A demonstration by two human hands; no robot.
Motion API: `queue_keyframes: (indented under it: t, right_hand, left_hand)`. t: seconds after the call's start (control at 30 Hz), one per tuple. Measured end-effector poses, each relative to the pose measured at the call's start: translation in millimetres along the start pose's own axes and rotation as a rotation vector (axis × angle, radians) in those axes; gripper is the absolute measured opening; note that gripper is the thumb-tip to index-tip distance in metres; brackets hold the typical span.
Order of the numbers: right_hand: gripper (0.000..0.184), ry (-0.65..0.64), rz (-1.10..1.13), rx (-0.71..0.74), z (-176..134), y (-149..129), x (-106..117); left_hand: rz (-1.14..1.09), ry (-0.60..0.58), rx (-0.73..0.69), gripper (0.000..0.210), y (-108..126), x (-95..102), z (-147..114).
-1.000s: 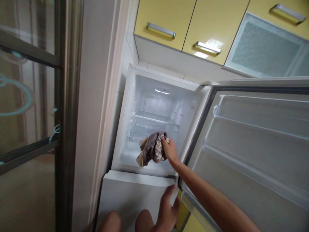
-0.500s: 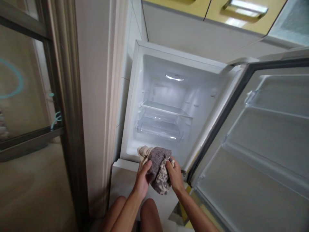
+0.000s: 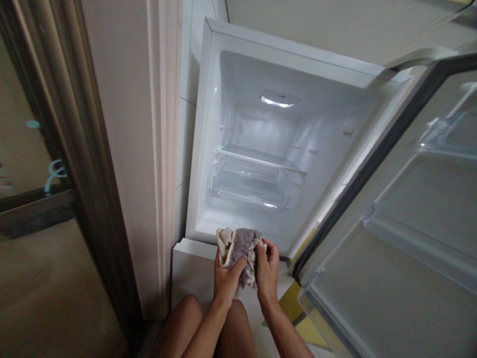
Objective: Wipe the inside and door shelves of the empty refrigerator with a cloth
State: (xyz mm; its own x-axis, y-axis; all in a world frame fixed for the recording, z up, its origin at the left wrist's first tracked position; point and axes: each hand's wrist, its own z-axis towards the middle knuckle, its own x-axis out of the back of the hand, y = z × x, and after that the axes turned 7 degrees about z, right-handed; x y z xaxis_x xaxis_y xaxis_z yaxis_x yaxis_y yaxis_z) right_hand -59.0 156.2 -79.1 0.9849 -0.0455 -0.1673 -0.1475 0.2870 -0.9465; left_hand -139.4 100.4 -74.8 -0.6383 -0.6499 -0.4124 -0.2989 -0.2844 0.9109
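A crumpled grey and cream cloth (image 3: 244, 246) is bunched between my two hands, in front of the lower opening of a lit white fridge (image 3: 201, 149). My left hand (image 3: 226, 281) grips its left side, thumb lying across the front. On the other side, my right hand (image 3: 267, 268) pinches the cloth's right edge between thumb and fingers. Behind the cloth, inside the fridge, are a glass shelf (image 3: 261, 156) and a clear plastic drawer (image 3: 248, 193) below it.
The fridge door (image 3: 421, 223) stands swung out on the right, with clear door racks (image 3: 417, 248). A pale door frame (image 3: 137, 149) and a dark metal-framed door (image 3: 74, 149) rise on the left. My knees are just below my hands.
My view has come closer to the fridge and tipped down, so the yellow cupboards above have left the frame. Both hands have shifted on the cloth, which is bunched differently.
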Motion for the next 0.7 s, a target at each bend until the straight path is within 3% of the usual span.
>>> queue_keyframes:
  t: [0.13, 0.23, 0.3, 0.4, 0.5, 0.6, 0.7]
  right_hand:
    - [0.058, 0.024, 0.02, -0.019, -15.4, -7.9, 0.6]
    - [0.057, -0.208, 0.049, -0.135, -28.3, -13.8, -1.6]
    - [0.059, -0.373, 0.11, -0.213, -35.6, -16.9, -8.0]
    - [0.064, -0.428, 0.194, -0.177, -40.4, -20.2, -20.0]
    - [0.061, -0.399, 0.224, -0.139, -36.4, -20.0, -26.2]
    - [0.06, -0.318, 0.212, -0.214, -27.8, -15.8, -25.7]
    - [0.06, -0.145, 0.228, -0.272, -19.4, -9.7, -25.0]
  left_hand:
    - [0.031, 0.277, -0.045, 0.059, -5.1, 9.7, 18.2]
    - [0.044, 0.377, -0.146, 0.077, -15.6, 12.8, 21.3]
    - [0.087, 0.337, -0.221, 0.08, -26.6, 13.2, 16.0]
    - [0.233, 0.183, -0.36, 0.054, -43.2, 15.2, 2.8]
    - [0.444, 0.034, -0.491, 0.04, -52.8, 21.4, -7.0]
    - [0.567, -0.043, -0.581, 0.053, -52.8, 29.5, -9.9]
    - [0.557, -0.187, -0.656, 0.066, -44.2, 35.2, -8.3]
